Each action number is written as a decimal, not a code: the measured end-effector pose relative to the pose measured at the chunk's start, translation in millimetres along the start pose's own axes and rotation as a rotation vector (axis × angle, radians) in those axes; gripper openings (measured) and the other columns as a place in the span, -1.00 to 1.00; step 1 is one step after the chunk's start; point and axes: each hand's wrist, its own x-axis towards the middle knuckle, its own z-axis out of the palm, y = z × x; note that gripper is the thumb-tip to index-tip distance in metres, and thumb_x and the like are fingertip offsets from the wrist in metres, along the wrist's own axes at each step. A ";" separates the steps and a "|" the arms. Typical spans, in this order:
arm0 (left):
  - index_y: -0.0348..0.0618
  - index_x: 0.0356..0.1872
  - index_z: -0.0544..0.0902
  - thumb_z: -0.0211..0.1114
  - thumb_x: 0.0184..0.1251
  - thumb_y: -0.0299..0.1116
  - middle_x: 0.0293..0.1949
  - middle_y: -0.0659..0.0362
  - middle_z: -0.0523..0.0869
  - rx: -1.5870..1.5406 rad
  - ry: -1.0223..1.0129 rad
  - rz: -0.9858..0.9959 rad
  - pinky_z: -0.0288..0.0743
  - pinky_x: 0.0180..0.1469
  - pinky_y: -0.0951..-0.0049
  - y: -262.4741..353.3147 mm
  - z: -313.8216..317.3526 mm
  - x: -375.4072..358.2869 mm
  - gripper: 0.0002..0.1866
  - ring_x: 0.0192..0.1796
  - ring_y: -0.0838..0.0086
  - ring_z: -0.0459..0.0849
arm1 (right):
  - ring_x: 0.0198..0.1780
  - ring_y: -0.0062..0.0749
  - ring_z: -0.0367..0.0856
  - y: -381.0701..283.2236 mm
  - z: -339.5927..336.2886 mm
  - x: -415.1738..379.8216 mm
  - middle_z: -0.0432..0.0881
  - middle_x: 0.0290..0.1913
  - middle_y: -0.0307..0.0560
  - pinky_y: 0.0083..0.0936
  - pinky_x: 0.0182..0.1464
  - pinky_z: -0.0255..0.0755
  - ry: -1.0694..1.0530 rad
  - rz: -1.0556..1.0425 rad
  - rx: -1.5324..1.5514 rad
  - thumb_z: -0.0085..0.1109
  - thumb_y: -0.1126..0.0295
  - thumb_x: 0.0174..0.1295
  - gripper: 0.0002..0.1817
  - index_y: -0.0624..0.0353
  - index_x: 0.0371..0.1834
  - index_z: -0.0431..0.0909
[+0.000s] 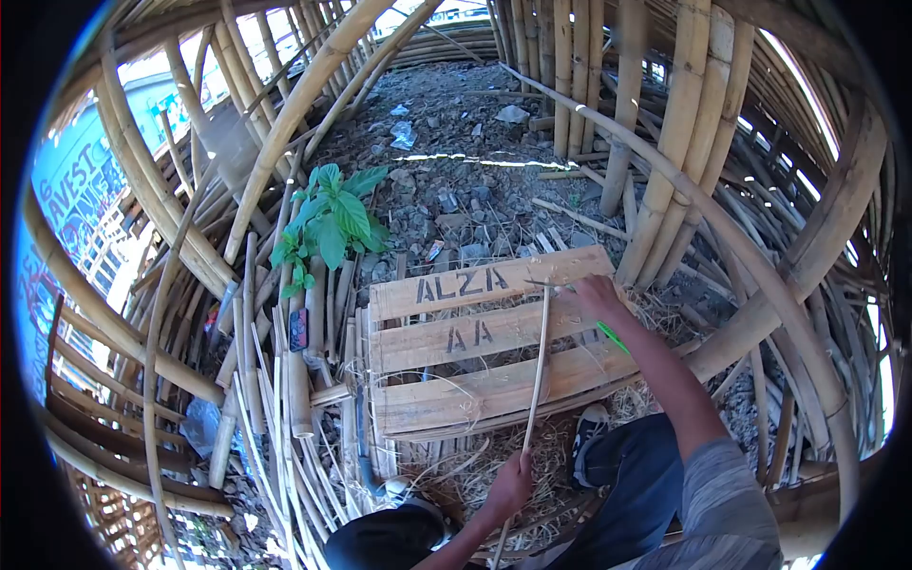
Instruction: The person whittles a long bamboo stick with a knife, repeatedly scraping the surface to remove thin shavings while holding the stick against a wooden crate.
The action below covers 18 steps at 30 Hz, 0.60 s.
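A long thin bamboo strip [539, 380] slants over a slatted wooden crate [456, 399] marked "ALZA" and "AA". My left hand [510, 489] is closed around the strip's lower part, in front of the crate. At the crate's upper right, my right hand [594, 296] is closed on a thin dark tool, seemingly a knife [543, 282], whose blade lies across the strip's upper end. A bright green item [611, 334] shows beside my right forearm, under the wrist.
Bamboo poles [693, 114] stand at the right and arch on the left. A green plant [332, 218] grows behind the crate. A phone-like object [298, 330] lies on poles at left. Pale shavings [541, 475] cover the ground around my feet.
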 end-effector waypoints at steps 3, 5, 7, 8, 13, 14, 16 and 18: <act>-0.25 -0.41 0.37 -0.22 0.50 -0.04 -0.69 0.19 0.36 -0.028 -0.027 -0.013 0.29 -0.51 0.33 -21.8 7.6 4.4 -0.54 -0.63 0.45 0.38 | -0.48 -0.01 0.61 -46.5 -40.5 -18.5 0.60 -0.56 0.10 -0.16 -0.32 0.46 -0.265 0.024 0.099 -0.08 -0.21 0.21 -0.37 0.19 -0.52 0.66; -0.24 -0.43 0.37 -0.22 0.50 -0.05 -0.69 0.20 0.37 -0.052 0.003 0.049 0.28 -0.53 0.35 -10.0 3.8 2.2 -0.55 -0.63 0.46 0.39 | -0.46 0.00 0.62 -73.4 -63.7 -40.8 0.60 -0.57 0.12 -0.16 -0.32 0.46 -0.514 0.047 0.205 -0.07 -0.20 0.21 -0.36 0.20 -0.55 0.65; -0.24 -0.45 0.35 -0.23 0.51 -0.07 -0.70 0.20 0.36 -0.118 -0.086 -0.096 0.26 -0.54 0.32 5.6 -2.8 -4.5 -0.55 -0.64 0.45 0.38 | -0.50 -0.02 0.60 -92.5 -63.4 -74.4 0.56 -0.64 0.09 -0.17 -0.35 0.46 -0.486 -0.178 0.201 -0.06 -0.20 0.20 -0.38 0.16 -0.59 0.64; -0.24 -0.45 0.35 -0.23 0.51 -0.08 -0.70 0.20 0.35 -0.084 -0.072 -0.072 0.25 -0.54 0.32 9.3 -4.4 -6.8 -0.55 -0.64 0.45 0.37 | -0.53 -0.05 0.59 -98.7 -75.2 -75.4 0.56 -0.65 0.05 -0.17 -0.39 0.46 -0.472 -0.200 0.154 -0.05 -0.20 0.20 -0.39 0.14 -0.60 0.64; -0.23 -0.46 0.32 -0.24 0.51 -0.10 -0.71 0.20 0.32 0.035 -0.009 0.032 0.24 -0.52 0.32 -13.4 3.8 -5.1 -0.57 -0.63 0.44 0.37 | -0.53 -0.15 0.61 -31.7 -54.8 -15.9 0.58 -0.62 0.01 -0.20 -0.43 0.46 -0.435 0.181 0.043 -0.08 -0.24 0.20 -0.36 0.13 -0.60 0.63; -0.17 -0.48 0.30 -0.26 0.51 -0.07 -0.72 0.24 0.29 0.019 -0.011 0.037 0.22 -0.60 0.39 -20.5 4.9 -2.6 -0.57 -0.68 0.49 0.35 | -0.53 -0.15 0.61 -20.0 -47.2 -6.0 0.58 -0.62 0.01 -0.20 -0.43 0.46 -0.417 0.202 0.053 -0.08 -0.24 0.20 -0.36 0.13 -0.60 0.63; -0.16 -0.47 0.29 -0.25 0.51 -0.04 -0.73 0.24 0.31 -0.108 -0.082 -0.057 0.21 -0.62 0.39 -11.9 -2.0 -1.5 -0.56 -0.70 0.50 0.35 | -0.57 -0.18 0.58 -3.2 -25.7 -0.2 0.55 -0.66 -0.02 -0.24 -0.48 0.44 -0.196 0.075 0.007 -0.12 -0.27 0.21 -0.34 0.12 -0.62 0.61; 0.01 -0.50 0.22 -0.31 0.49 0.05 -0.75 0.34 0.21 -0.353 -0.168 -0.178 0.03 -0.78 0.57 -10.2 -1.9 -4.0 -0.57 -0.78 0.64 0.19 | -0.59 -0.19 0.57 -27.1 -38.8 -5.9 0.54 -0.68 -0.04 -0.25 -0.50 0.44 -0.303 0.076 0.036 -0.14 -0.26 0.22 -0.33 0.12 -0.64 0.60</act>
